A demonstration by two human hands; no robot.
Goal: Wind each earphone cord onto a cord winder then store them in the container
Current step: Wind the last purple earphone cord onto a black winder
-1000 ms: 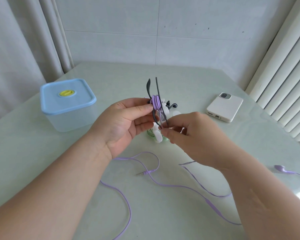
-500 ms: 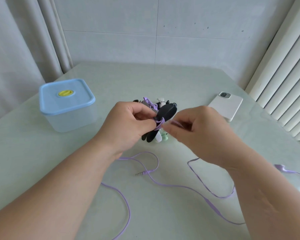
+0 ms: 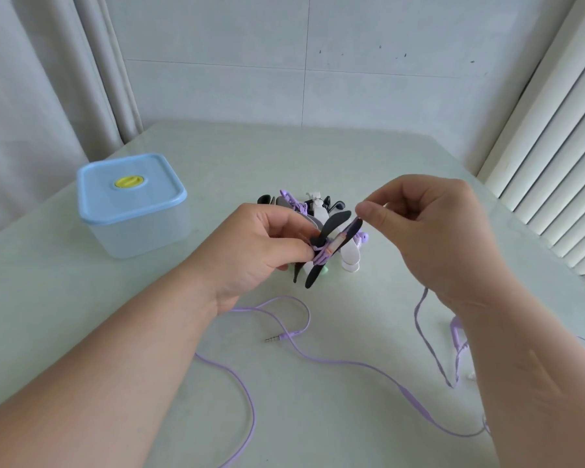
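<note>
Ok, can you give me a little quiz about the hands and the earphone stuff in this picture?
1. True or false: the blue lid is off the container.
2. What is wound round the black cord winder that the left hand holds? A) a purple cord B) a red ribbon C) nothing
3. Fill in: the cord's metal plug lies on the ____.

Key: 1 false, the lid is on. 2 A. 3 table.
</note>
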